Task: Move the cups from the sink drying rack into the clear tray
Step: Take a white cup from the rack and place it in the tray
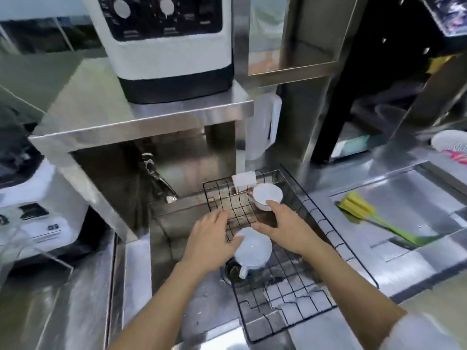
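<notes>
A black wire drying rack (316,281) lies across the steel sink (164,238). Two white cups sit in it. The near cup (254,248) is upright, with its handle pointing toward me. The far cup (267,195) is at the rack's back end. My left hand (211,239) is spread over the rack's left edge, with the thumb resting on the near cup's rim. My right hand (281,227) reaches between the cups, and its fingertip touches the far cup's near side. Neither hand grips anything. A clear plastic edge (38,251), possibly the tray, shows at the far left.
A faucet (156,178) juts out under a steel shelf (141,122) that carries a white and black machine (171,46). A white block (243,180) sits at the rack's back. On the drainboard to the right lies a yellow-green brush (358,207). A white basket (452,144) stands far right.
</notes>
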The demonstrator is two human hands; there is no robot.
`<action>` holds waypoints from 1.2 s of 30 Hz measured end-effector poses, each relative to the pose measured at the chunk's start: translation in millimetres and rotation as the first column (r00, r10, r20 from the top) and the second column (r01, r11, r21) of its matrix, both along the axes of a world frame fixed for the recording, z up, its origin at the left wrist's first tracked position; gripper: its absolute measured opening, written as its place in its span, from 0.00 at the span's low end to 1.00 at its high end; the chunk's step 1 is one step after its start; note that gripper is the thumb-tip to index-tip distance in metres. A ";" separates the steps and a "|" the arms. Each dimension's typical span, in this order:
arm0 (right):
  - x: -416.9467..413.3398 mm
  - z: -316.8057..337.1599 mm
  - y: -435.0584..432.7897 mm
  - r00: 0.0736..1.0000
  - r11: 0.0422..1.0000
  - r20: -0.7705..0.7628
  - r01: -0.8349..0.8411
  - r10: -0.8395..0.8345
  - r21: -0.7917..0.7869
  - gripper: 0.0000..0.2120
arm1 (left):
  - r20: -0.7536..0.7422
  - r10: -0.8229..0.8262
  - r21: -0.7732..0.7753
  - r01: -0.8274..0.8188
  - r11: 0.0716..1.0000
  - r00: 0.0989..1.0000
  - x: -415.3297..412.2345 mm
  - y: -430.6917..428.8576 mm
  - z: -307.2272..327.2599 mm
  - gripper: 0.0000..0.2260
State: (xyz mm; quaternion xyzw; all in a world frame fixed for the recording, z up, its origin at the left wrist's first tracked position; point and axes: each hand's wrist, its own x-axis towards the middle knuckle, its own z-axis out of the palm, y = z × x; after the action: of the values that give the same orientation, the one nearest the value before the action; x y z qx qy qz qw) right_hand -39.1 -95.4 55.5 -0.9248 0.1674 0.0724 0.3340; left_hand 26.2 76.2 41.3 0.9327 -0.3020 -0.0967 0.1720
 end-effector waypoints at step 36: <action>-18.2 18.2 52.3 0.912 0.662 0.292 -0.029 -0.290 0.749 0.26 | -0.833 0.023 -0.458 -0.711 0.533 0.553 -10.6 12.5 30.2 0.38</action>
State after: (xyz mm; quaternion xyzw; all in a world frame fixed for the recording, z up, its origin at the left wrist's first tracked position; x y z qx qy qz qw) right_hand -57.3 -43.0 73.7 -0.6899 0.1216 -0.0747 0.7097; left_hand 15.6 88.7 71.5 0.6817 0.0169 -0.2886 0.6721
